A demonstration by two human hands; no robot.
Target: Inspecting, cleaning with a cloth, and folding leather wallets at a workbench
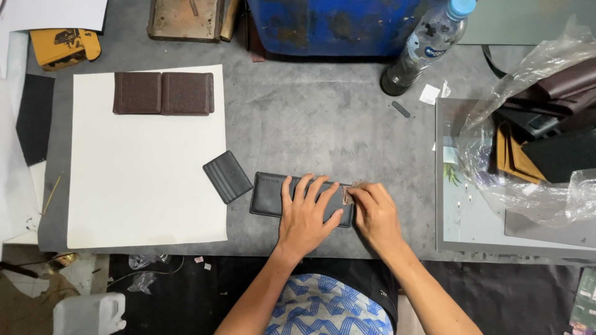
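My left hand (305, 214) and right hand (374, 216) are bare, with no rings on the fingers and no watch or sleeve behind them. Below my wrists shows dark clothing with a blue-and-white zigzag patterned cloth.

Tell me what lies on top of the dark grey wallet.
The left hand lies flat on the dark grey wallet; the right hand pinches a small brownish piece at its right edge. The leather beneath the palm is hidden.

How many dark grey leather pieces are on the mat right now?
2: a wallet under the left hand, and a card holder just left of it. Others may hide in the bag.
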